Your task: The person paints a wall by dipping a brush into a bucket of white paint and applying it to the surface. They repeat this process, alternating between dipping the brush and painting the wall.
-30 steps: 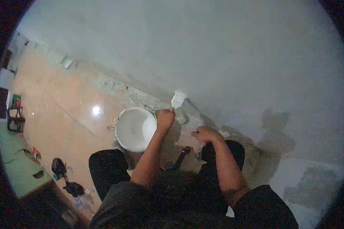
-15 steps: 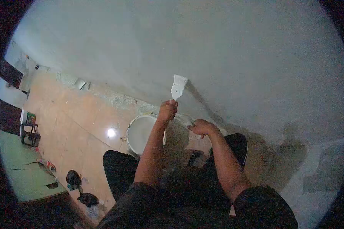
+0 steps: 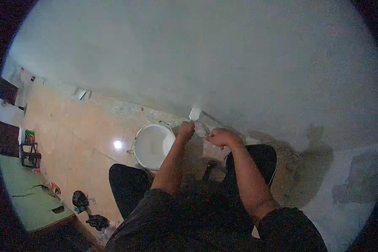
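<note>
Well left of the bucket are a green panel and a dark frame, with two black bundles nearer it on the floor. Of the hands, just right of the bucket, the left hand closes around a white-coated scraper; farther right, the right hand curls beside a pale patch, its grip unclear.
</note>
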`<state>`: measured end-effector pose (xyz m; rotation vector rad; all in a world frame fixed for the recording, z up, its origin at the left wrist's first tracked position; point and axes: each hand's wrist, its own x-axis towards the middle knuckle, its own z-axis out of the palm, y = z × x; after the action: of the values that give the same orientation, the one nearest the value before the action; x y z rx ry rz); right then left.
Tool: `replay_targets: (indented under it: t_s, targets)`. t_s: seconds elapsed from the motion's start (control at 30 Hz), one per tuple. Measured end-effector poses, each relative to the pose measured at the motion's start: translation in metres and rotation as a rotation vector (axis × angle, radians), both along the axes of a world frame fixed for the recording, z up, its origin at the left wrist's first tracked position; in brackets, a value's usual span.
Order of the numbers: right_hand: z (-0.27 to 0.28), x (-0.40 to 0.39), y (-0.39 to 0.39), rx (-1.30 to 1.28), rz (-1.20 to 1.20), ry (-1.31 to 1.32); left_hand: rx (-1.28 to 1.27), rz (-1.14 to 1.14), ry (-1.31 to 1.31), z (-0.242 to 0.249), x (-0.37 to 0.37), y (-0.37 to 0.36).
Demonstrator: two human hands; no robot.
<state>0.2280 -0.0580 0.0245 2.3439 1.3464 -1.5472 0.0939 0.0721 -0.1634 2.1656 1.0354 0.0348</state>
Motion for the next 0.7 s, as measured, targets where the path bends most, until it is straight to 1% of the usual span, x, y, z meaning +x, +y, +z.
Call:
replay_targets:
  t_s: [0.07, 0.13, 0.17, 0.23, 0.27, 0.33, 0.37, 0.4, 0.47, 0.5, 0.53, 0.6, 0.63, 0.7]
  targets:
    - [0.006, -0.003, -0.003, 0.022, -0.018, 0.02, -0.207, 0.182, -0.174, 0.043, -0.002, -0.001]
    - [0.014, -0.001, 0.001, -0.01, 0.006, 0.039, -0.155, 0.138, -0.25, 0.081, -0.004, 0.007]
    - [0.006, -0.001, -0.002, 0.017, -0.023, 0.02, -0.136, 0.124, -0.273, 0.103, -0.007, 0.009]
    - [0.009, -0.001, -0.002, -0.014, 0.016, 0.01, -0.243, 0.176, -0.266, 0.161, -0.018, 0.009]
    - [0.011, -0.001, -0.002, -0.043, 0.055, -0.005, -0.242, 0.178, -0.262, 0.173, -0.021, 0.006]
    - [0.014, -0.003, -0.005, -0.032, 0.025, 0.003, -0.56, 0.441, -0.498, 0.196, -0.029, -0.002]
    - [0.008, -0.002, -0.006, -0.017, 0.031, 0.03, -0.802, 0.481, -0.62, 0.211, -0.037, -0.008]
    - [0.006, 0.0, -0.004, 0.001, 0.039, 0.054, -0.798, 0.481, -0.622, 0.203, -0.037, -0.009]
    - [0.008, 0.0, 0.0, 0.003, 0.038, 0.041, -0.782, 0.383, -0.845, 0.168, -0.03, -0.004]
    - [0.008, -0.002, -0.002, 0.002, 0.032, 0.031, -0.817, 0.528, -0.821, 0.158, -0.016, -0.006]
    - [0.0, -0.001, -0.002, 0.0, 0.032, 0.033, -0.818, 0.529, -0.82, 0.141, -0.013, -0.006]
    - [-0.014, 0.005, 0.003, -0.026, 0.056, 0.04, -0.512, 0.361, -0.39, 0.11, -0.002, -0.001]
    - [-0.01, 0.006, 0.004, -0.022, 0.056, 0.036, -0.508, 0.36, -0.394, 0.098, 0.0, 0.001]
    - [-0.002, 0.005, 0.002, 0.034, 0.049, 0.057, -0.704, 0.336, -0.284, 0.062, 0.0, -0.004]
